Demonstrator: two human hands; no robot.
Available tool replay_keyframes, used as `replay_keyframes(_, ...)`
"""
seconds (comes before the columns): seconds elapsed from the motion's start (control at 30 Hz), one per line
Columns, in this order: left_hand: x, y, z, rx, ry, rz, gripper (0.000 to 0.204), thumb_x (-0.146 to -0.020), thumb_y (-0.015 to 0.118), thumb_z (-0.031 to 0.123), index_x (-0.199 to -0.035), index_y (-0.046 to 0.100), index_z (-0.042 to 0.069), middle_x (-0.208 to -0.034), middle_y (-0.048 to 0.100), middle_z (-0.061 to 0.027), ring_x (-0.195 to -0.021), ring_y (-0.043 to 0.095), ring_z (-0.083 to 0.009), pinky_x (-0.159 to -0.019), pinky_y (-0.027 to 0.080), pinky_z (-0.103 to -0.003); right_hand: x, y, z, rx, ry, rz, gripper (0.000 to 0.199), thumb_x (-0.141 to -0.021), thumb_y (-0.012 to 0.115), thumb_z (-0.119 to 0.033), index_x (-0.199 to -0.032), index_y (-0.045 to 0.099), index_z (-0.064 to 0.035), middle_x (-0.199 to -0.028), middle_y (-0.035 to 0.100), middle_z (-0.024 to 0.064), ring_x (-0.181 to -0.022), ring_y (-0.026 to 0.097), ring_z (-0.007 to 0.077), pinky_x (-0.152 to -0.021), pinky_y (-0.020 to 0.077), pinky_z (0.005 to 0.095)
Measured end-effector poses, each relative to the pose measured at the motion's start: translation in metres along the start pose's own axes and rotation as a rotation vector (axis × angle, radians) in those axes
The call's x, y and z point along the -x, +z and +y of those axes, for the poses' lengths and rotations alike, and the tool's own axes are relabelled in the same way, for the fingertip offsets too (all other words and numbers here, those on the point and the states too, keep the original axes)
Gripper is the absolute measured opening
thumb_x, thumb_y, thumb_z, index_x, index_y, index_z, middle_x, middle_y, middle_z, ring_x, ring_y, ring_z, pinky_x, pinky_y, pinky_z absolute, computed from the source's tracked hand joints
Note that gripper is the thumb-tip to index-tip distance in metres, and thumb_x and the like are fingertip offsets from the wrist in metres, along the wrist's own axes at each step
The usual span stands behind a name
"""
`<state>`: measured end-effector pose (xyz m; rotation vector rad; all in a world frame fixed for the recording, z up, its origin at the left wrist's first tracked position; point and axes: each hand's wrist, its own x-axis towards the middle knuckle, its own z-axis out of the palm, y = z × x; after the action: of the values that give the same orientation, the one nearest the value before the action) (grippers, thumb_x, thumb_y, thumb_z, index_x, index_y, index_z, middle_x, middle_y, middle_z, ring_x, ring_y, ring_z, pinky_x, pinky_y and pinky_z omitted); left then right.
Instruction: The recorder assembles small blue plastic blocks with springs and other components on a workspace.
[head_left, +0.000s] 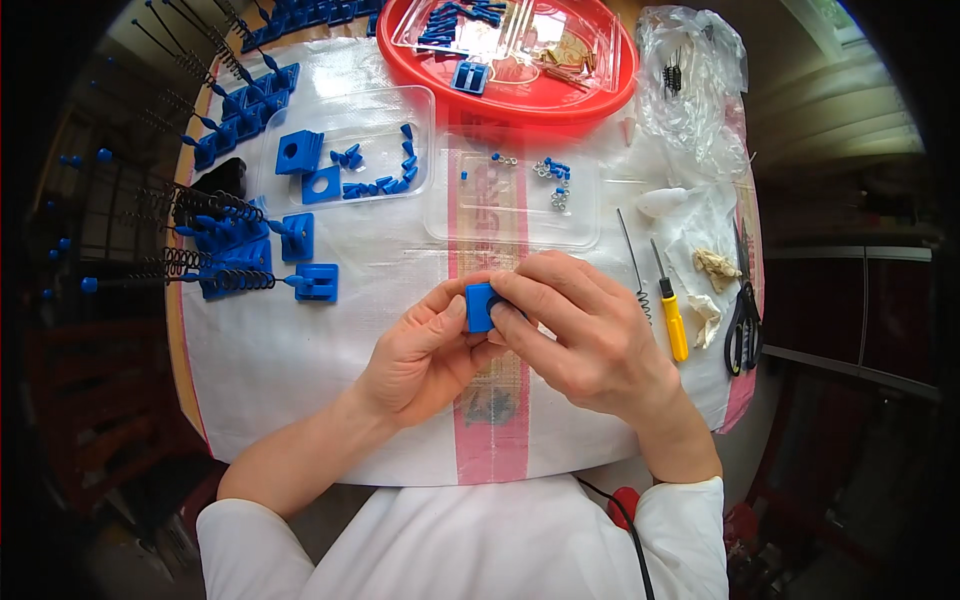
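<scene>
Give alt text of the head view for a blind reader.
A person's left hand and right hand hold a small blue block above a white-covered table. Beyond are a clear tray of blue parts and a red basin; a yellow-handled tool lies right.

Large printed capital letters (487, 205) run along the pink stripe (472, 440) down the middle of the white table cover (320, 400). They show through a shallow clear plastic container piece (598, 205), and only part of the lettering can be made out. Lower on the same stripe stands a dark grey-green printed patch (490, 405), roughly like an emblem, too blurred to tell whether it holds any letters or numbers.
</scene>
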<state>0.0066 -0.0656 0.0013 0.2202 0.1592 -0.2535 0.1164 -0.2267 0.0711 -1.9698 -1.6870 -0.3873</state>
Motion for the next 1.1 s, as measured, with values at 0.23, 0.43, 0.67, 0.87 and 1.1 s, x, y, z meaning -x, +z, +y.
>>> replay_keyframes(0.23,0.0002,0.0064,0.0001,-0.033,0.004,0.052,0.035,-0.104,0.047,0.020,-0.136,0.048,0.008,-0.129,0.056,-0.0080,-0.118,0.057,-0.0191,-0.107,0.045,-0.040,0.0020,0.0014,0.0001,0.010,0.022,-0.011,0.025,-0.064,0.071,-0.009,-0.086,0.067,0.0019,-0.103,0.065,0.0121,-0.091,0.065,0.0273,-0.077,0.0576,0.0383)
replay_keyframes(0.43,0.0006,0.0075,-0.0001,-0.050,0.016,0.056,0.035,-0.103,0.049,0.021,-0.135,0.048,0.007,-0.124,0.058,-0.0079,-0.113,0.059,-0.0181,-0.105,0.047,-0.040,0.0024,0.0028,0.0012,0.013,0.016,-0.022,0.024,-0.064,0.071,-0.007,-0.086,0.067,0.0023,-0.103,0.065,0.0120,-0.091,0.065,0.0271,-0.077,0.0577,0.0380)
replay_keyframes(0.67,0.0012,0.0071,0.0004,-0.056,0.016,0.048,0.034,-0.102,0.051,0.022,-0.133,0.049,0.008,-0.123,0.059,-0.0069,-0.113,0.059,-0.0167,-0.104,0.047,-0.038,0.0020,0.0029,0.0000,0.004,0.011,-0.020,0.023,-0.065,0.071,-0.006,-0.086,0.067,0.0026,-0.102,0.065,0.0118,-0.091,0.065,0.0271,-0.076,0.0577,0.0377)
replay_keyframes(0.87,0.0016,0.0117,0.0005,-0.107,0.018,0.140,0.031,-0.099,0.057,0.016,-0.129,0.053,0.007,-0.119,0.061,-0.0071,-0.110,0.061,-0.0159,-0.101,0.049,-0.037,0.0029,0.0048,0.0002,0.013,-0.003,-0.016,0.022,-0.065,0.068,-0.004,-0.084,0.064,0.0043,-0.096,0.062,0.0115,-0.093,0.063,0.0269,-0.079,0.0565,0.0370)
replay_keyframes(1.1,0.0019,0.0102,-0.0006,-0.128,0.040,0.161,0.032,-0.097,0.058,0.010,-0.128,0.053,0.004,-0.115,0.062,-0.0085,-0.105,0.062,-0.0155,-0.099,0.051,-0.035,0.0048,0.0058,-0.0007,-0.001,0.012,-0.024,0.023,-0.066,0.071,-0.006,-0.087,0.067,0.0028,-0.101,0.065,0.0114,-0.091,0.065,0.0269,-0.077,0.0575,0.0377)
